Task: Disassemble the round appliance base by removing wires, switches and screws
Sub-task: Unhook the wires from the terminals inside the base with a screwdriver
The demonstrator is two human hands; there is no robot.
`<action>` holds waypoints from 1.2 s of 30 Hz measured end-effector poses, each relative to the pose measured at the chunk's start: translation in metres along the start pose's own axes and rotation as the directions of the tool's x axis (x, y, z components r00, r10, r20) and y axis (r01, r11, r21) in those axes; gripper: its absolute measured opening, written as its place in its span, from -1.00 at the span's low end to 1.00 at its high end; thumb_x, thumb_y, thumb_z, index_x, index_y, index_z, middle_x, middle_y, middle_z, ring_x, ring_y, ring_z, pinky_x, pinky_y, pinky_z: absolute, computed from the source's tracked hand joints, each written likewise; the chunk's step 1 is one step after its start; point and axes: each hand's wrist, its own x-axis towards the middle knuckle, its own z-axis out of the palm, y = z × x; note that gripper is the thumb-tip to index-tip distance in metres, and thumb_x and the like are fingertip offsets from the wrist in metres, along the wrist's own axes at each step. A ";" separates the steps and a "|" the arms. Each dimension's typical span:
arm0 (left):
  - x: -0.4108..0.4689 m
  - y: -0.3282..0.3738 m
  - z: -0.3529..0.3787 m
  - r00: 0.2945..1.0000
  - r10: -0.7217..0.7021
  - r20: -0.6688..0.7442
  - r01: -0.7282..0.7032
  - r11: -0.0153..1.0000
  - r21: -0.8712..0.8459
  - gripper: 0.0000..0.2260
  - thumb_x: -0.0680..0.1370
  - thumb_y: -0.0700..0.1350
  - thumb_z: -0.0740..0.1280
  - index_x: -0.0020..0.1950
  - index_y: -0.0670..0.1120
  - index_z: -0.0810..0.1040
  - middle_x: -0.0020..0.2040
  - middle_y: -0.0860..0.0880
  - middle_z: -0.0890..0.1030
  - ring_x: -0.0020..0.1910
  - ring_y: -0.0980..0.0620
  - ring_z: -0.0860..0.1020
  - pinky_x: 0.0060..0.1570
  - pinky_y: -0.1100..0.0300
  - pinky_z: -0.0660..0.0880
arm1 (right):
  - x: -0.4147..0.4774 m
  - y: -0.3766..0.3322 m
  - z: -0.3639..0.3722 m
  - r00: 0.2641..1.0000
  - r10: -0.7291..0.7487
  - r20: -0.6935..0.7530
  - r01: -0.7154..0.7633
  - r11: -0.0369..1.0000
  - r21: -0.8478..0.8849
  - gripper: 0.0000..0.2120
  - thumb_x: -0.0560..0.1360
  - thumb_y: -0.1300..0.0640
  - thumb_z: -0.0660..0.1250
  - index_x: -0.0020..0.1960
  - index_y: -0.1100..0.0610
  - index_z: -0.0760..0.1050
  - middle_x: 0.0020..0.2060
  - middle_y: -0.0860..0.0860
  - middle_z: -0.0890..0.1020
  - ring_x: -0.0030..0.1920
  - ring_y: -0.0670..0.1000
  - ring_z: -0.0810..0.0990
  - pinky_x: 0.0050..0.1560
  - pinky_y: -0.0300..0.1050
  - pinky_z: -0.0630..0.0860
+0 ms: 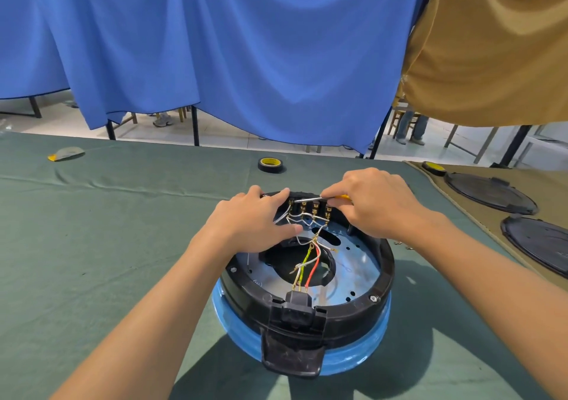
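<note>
The round appliance base [381, 280], black rim over a blue body, lies upside down on the green cloth. A row of switches [310, 207] with brass terminals sits at its far rim. White, red and yellow-green wires [307, 264] run from them down to a black power socket [296, 307] at the near rim. My left hand [252, 221] rests on the far left rim, fingers straight, index tip beside the switches. My right hand [378, 203] grips a screwdriver [310, 198] with a yellow handle, its metal shaft lying across the tops of the switches.
A roll of black tape [271, 165] lies beyond the base. Two black round covers [488, 192] [541, 243] and another tape roll [433, 167] lie on a tan cloth at the right. A small grey-orange item [66, 153] sits far left. Small screws [402, 245] lie right of the base.
</note>
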 end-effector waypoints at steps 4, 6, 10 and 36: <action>0.001 0.000 0.000 1.000 0.002 0.004 -0.002 1.000 -0.004 -0.29 0.47 0.45 0.08 0.54 0.24 -0.03 0.41 -0.07 0.32 0.33 -0.16 0.38 0.14 -0.07 0.39 | -0.001 0.001 0.001 1.000 0.014 -0.007 -0.014 1.000 0.011 -0.78 0.59 -0.02 0.22 0.11 -0.26 0.58 -0.20 -0.16 0.46 -0.09 0.06 0.52 -0.24 -0.08 0.37; 0.001 0.001 0.000 1.000 0.002 0.003 -0.002 1.000 -0.001 -0.29 0.47 0.45 0.08 0.54 0.24 -0.03 0.42 -0.08 0.31 0.33 -0.16 0.38 0.14 -0.07 0.39 | -0.001 0.002 0.001 1.000 0.026 -0.018 -0.025 0.999 0.019 -0.78 0.59 -0.02 0.23 0.12 -0.27 0.58 -0.21 -0.17 0.44 -0.12 0.02 0.48 -0.25 -0.08 0.37; 0.001 0.001 0.000 1.000 -0.001 0.006 0.001 1.000 0.006 -0.29 0.46 0.45 0.08 0.54 0.24 -0.04 0.42 -0.08 0.30 0.34 -0.16 0.38 0.14 -0.07 0.39 | 0.001 -0.001 0.002 1.000 0.013 -0.002 -0.013 1.000 0.000 -0.78 0.59 0.00 0.21 0.09 -0.23 0.59 -0.19 -0.15 0.47 -0.13 0.04 0.49 -0.28 -0.09 0.36; 0.000 0.000 0.001 1.000 -0.002 0.007 0.002 1.000 0.018 -0.29 0.46 0.45 0.08 0.53 0.25 -0.05 0.40 -0.07 0.32 0.34 -0.15 0.37 0.12 -0.06 0.39 | 0.016 -0.004 -0.012 0.995 -0.077 0.057 0.086 0.983 -0.163 -0.73 0.56 0.11 0.23 0.07 -0.19 0.62 -0.18 -0.18 0.48 -0.04 0.05 0.54 -0.33 -0.15 0.22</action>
